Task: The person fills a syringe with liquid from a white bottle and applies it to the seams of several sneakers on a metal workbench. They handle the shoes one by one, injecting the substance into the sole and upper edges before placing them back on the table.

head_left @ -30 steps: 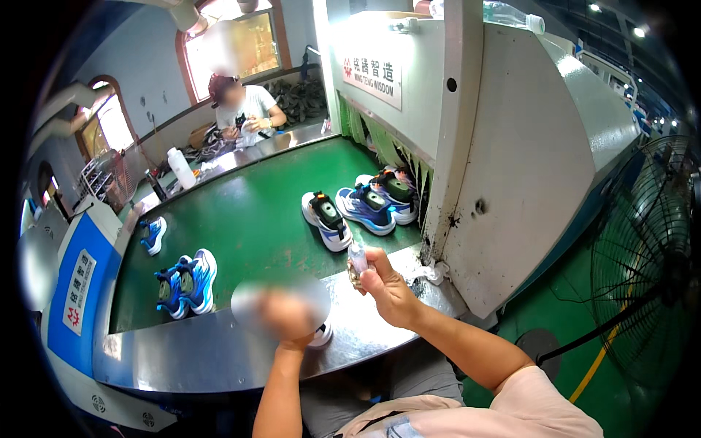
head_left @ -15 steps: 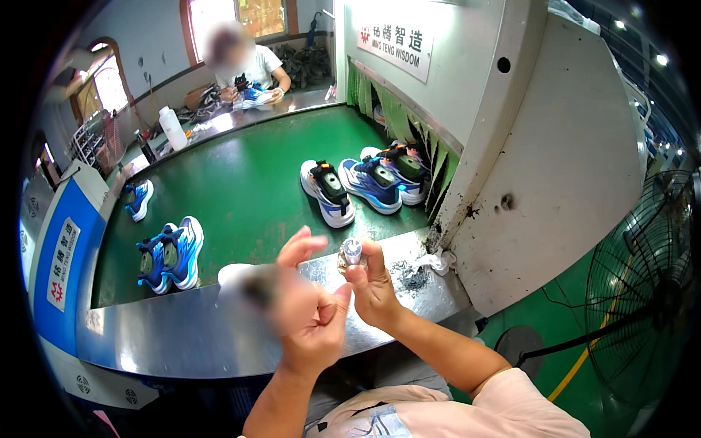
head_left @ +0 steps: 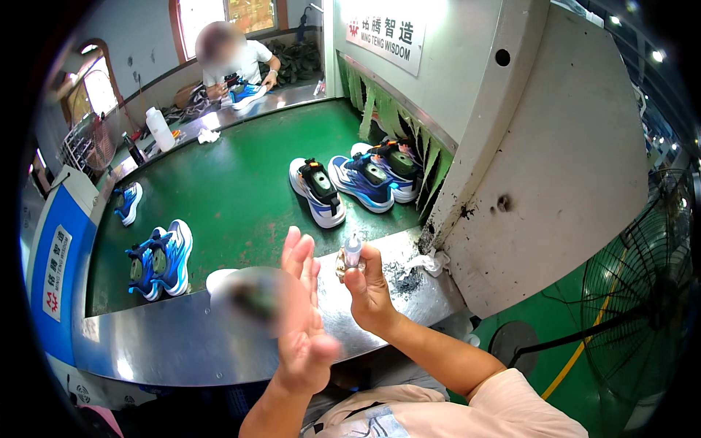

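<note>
My right hand (head_left: 371, 292) is closed around a small silvery tube (head_left: 353, 252) with a narrow tip, held upright. Something brownish and crumpled (head_left: 340, 264) shows beside the tube in the same grip. My left hand (head_left: 305, 328) is raised to its left, fingers stretched up and the thumb apart, with nothing in the palm. Just left of that hand is a shoe (head_left: 219, 280), mostly blurred, with a white end showing over the metal ledge. Whether the left hand touches it I cannot tell.
Several blue-and-white sneakers (head_left: 315, 191) stand on the green belt (head_left: 234, 197). Green strip curtains (head_left: 431, 157) hang at the machine's opening. White crumpled paper (head_left: 431, 263) lies on the metal ledge (head_left: 175, 339). A floor fan (head_left: 642, 285) stands right; across the belt a person handles a shoe (head_left: 247, 95).
My left hand has opened, its fingers now straight and its thumb apart. The tube has tipped more upright in my right hand. A white crumpled piece now lies at the belt's far edge.
</note>
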The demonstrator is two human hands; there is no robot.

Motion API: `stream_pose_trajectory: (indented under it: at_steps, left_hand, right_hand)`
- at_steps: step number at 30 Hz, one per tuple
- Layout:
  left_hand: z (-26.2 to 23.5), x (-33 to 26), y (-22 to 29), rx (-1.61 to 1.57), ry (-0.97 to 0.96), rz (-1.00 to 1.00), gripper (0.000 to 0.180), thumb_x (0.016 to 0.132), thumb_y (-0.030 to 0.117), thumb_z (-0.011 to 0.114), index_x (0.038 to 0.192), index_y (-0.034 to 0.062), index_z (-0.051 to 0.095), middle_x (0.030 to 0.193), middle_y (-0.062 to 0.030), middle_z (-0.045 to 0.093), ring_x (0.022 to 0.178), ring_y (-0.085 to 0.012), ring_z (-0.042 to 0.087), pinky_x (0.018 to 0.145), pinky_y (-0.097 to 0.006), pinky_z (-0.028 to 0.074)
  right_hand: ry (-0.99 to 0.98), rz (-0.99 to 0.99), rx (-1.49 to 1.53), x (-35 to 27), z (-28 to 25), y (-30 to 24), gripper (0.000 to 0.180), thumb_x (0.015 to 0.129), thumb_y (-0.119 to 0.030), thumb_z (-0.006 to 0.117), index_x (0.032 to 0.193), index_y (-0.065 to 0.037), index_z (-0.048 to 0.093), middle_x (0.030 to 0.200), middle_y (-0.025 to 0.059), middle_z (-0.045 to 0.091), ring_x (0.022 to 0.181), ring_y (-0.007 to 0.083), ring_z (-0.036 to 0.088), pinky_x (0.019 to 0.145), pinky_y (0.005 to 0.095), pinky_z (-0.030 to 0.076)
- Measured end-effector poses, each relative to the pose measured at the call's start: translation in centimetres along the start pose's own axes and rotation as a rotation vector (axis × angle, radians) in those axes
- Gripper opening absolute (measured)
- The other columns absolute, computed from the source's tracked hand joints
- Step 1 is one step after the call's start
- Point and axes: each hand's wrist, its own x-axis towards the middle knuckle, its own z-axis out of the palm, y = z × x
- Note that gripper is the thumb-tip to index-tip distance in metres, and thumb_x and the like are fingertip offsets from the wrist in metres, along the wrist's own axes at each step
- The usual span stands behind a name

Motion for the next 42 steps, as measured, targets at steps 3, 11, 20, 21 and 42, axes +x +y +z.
stream_pose_trajectory:
  at_steps: [3,11,20,21,42]
  left_hand:
    - [-1.4,-0.4,-0.3,0.195,-0.017,0.063,0.045,0.076,0.013,0.076,0.107,0.0059,0.045,0.147,-0.0235,0.027,0.136,-0.0347,0.031,0.112,-0.050,0.019]
    - [-1.5,0.1,-0.5,0.072,-0.127,-0.093,0.059,0.094,0.017,0.056,0.142,-0.0061,0.031,0.143,-0.0201,0.041,0.135,-0.0307,0.037,0.111,-0.040,0.027]
    - [-0.8,-1.0,-1.3,0.091,-0.081,-0.256,0.046,0.095,0.009,0.052,0.137,-0.0063,0.038,0.129,-0.0250,0.054,0.123,-0.0266,0.051,0.102,-0.038,0.039]
    - [-0.8,-1.0,-1.3,0.091,-0.071,-0.262,0.046,0.095,0.009,0.052,0.137,-0.0062,0.038,0.129,-0.0250,0.054,0.123,-0.0266,0.051,0.103,-0.037,0.039]
    - [-9.0,-1.6,-7.3,1.244,-0.340,0.327,0.023,0.084,0.018,0.052,0.070,0.0025,0.059,0.070,-0.0118,0.059,0.067,-0.0306,0.055,0.071,-0.040,0.042]
  right_hand:
    - [-0.070,0.028,0.054,-0.9,0.7,-0.3,0.033,0.101,-0.026,0.046,0.128,-0.009,0.037,0.099,0.0034,0.051,0.086,0.0099,0.047,0.077,0.0268,0.042]
    - [-0.233,0.359,0.201,-2.3,-0.1,-1.9,0.033,0.101,-0.025,0.043,0.130,-0.010,0.037,0.110,0.0043,0.049,0.098,0.0100,0.047,0.089,0.0266,0.040]
    - [-0.252,0.285,0.214,-2.2,0.4,-2.5,0.036,0.102,-0.029,0.040,0.131,-0.009,0.037,0.118,0.0068,0.053,0.112,0.0155,0.049,0.096,0.0318,0.038]
    - [-0.250,0.279,0.193,-2.2,0.4,-2.6,0.035,0.102,-0.030,0.040,0.131,-0.009,0.038,0.113,0.0056,0.054,0.106,0.0142,0.051,0.093,0.0301,0.040]
    - [-0.602,0.198,-1.596,-6.3,-15.7,-4.0,0.050,0.077,-0.017,0.071,0.122,-0.007,0.051,0.092,0.0079,0.050,0.088,0.0235,0.054,0.070,0.0324,0.050]
